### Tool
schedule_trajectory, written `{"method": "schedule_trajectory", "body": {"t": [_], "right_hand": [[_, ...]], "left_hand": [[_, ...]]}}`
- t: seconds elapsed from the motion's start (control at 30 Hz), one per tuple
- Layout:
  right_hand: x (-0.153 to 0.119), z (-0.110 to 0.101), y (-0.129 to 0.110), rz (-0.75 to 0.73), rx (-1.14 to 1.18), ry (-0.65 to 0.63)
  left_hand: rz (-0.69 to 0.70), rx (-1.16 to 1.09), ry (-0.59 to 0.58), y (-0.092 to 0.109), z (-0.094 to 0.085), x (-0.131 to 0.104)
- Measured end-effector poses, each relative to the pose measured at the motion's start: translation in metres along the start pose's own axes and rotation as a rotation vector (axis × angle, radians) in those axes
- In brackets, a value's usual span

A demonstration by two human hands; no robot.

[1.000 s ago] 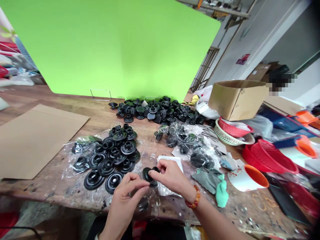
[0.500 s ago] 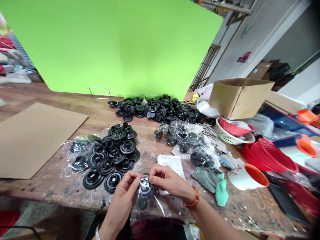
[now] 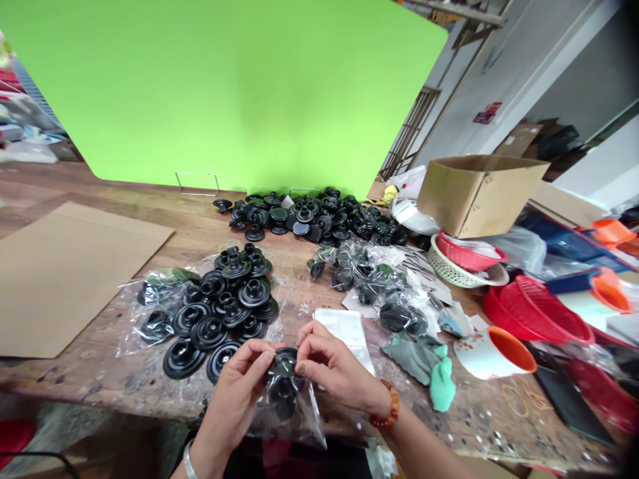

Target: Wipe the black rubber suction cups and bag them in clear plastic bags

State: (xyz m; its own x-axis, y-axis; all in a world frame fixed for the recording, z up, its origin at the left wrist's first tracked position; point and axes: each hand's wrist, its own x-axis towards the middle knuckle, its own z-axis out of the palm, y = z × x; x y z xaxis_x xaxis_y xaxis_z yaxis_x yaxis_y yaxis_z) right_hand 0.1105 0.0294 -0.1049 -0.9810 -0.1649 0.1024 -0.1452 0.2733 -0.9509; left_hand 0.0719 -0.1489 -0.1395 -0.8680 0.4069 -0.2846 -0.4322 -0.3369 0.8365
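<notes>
hands (image 3: 234,392) (image 3: 332,369) pinch clear bag (image 3: 299,419) (black part (image 3: 282,392) inside); no readable labels.

You sit in a small packing workshop: a scarred wooden workbench (image 3: 100,379) heaped with black plastic parts (image 3: 319,216), cardboard box (image 3: 474,193), red baskets (image 3: 539,313).
</notes>
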Motion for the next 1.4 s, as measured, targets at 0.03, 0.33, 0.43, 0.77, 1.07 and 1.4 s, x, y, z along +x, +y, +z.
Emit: {"method": "schedule_trajectory", "body": {"t": [0.03, 0.33, 0.43, 0.77, 1.07, 1.4], "right_hand": [[0.001, -0.001, 0.001, -0.002, 0.012, -0.014], [0.006, -0.011, -0.004, 0.163, 0.321, -0.269], [0.022, -0.013, 0.0, 0.181, 0.29, -0.074], [0.051, -0.083, 0.046, 0.113, -0.186, 0.633], [-0.032, -0.031, 0.05, 0.02, -0.741, 0.116], [-0.03, -0.014, 0.044, 0.016, -0.726, 0.261]], "left_hand": [[-0.014, -0.025, -0.024, 0.0, -0.001, -0.001], [0.241, 0.396, -0.072, 0.011, -0.012, -0.006], [0.375, 0.369, 0.216, 0.012, -0.008, -0.003], [0.253, 0.381, 0.24, -0.001, -0.004, -0.006], [0.071, 0.4, 0.01, -0.026, 0.015, 0.0], [-0.217, 0.068, -0.025, -0.028, 0.029, -0.011]]}}
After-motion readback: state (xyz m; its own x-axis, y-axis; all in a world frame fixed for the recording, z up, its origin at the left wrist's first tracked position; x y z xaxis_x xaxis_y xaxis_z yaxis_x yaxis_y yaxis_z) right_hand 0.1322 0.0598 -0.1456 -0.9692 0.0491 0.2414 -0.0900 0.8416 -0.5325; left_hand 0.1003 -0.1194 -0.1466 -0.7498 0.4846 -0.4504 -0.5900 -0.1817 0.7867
